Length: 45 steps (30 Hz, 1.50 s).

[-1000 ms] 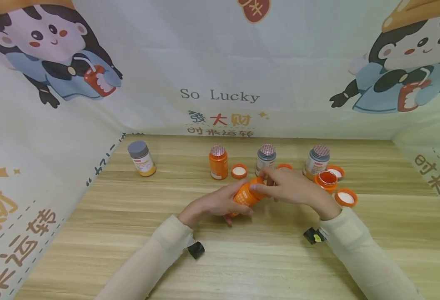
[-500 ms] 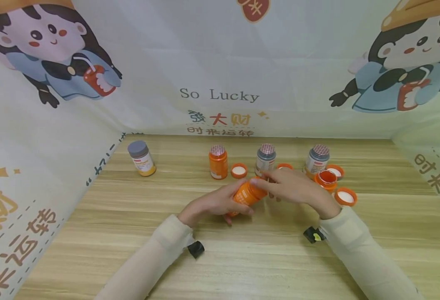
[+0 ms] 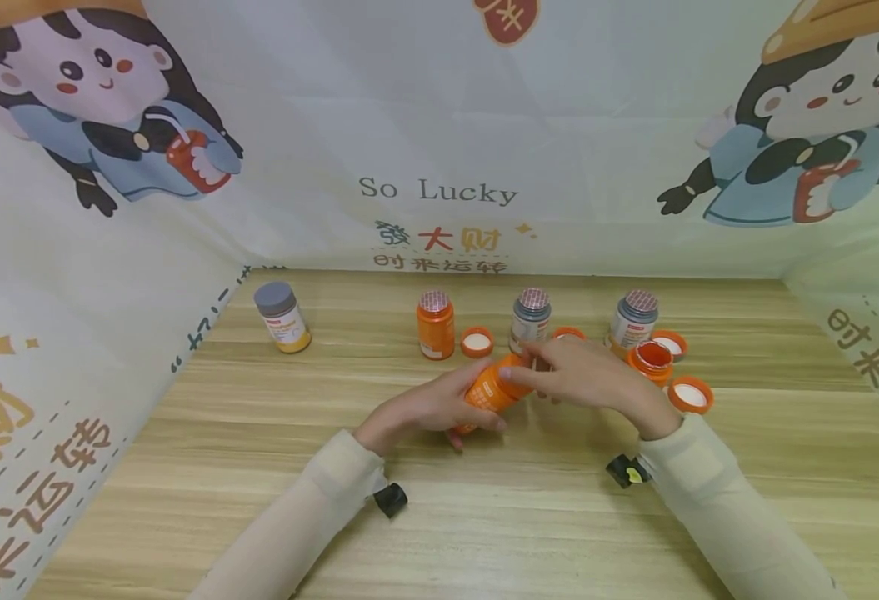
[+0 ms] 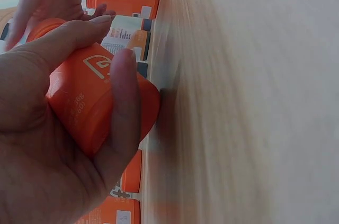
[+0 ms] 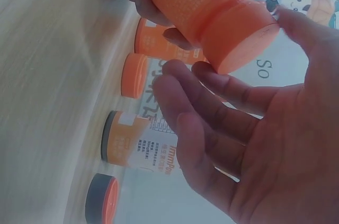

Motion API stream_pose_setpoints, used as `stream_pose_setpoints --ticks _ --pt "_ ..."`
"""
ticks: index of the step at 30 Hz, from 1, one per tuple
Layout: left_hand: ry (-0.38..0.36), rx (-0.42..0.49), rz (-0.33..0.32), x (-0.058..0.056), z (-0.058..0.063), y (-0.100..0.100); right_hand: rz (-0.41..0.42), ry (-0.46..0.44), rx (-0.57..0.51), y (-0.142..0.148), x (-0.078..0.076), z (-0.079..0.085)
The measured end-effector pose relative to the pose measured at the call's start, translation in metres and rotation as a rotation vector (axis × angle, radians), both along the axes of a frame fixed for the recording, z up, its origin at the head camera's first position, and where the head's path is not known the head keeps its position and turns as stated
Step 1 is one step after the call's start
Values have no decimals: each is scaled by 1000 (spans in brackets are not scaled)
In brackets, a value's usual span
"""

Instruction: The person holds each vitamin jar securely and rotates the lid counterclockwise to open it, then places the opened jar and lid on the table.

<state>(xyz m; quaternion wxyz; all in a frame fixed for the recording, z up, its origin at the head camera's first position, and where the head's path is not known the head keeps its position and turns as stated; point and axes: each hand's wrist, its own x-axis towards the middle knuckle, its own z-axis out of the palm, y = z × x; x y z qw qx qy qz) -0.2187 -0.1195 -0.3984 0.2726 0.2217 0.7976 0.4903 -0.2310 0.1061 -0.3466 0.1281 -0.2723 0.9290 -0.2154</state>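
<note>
Tilted over the table, an orange bottle (image 3: 486, 393) lies in my left hand (image 3: 432, 406), thumb along one side and fingers curled around the body. Its orange cap (image 5: 241, 41) is on, pointing right and away from me. My right hand (image 3: 585, 371) pinches this cap between thumb and index finger. In the right wrist view the other fingers of that hand hang free below the cap. The left wrist view shows the bottle's base (image 4: 148, 110) near the tabletop.
Behind the hands stand an orange bottle (image 3: 436, 329) and two grey bottles (image 3: 532, 315) (image 3: 634, 321), all foil-sealed. An uncapped orange bottle (image 3: 652, 362) is at right. Loose caps (image 3: 477, 342) (image 3: 690, 395) lie among them. A grey-capped bottle (image 3: 283, 321) stands far left.
The thumb and fingers of my right hand shift slightly around the cap, the thumb rising and then dropping back. My left hand and the bottle keep their place.
</note>
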Motion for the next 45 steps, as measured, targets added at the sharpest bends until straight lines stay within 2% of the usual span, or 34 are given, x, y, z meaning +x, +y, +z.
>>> stream_pose_setpoints --ticks 9,17,23,32,40,45 --pt "8 2 -1 0 0 0 13 -22 -60 -2 0 1" --pt "-5 0 -2 1 1 1 -5 -90 -2 3 1 3" --pt "-15 -1 4 1 2 1 25 -127 -39 5 -1 2" --pt "-3 6 -6 1 1 1 68 -102 -97 3 -1 2" --pt "-7 2 -1 1 1 1 -4 -134 -38 3 -1 3" --pt "-10 1 4 0 0 0 10 -162 -46 5 0 4"
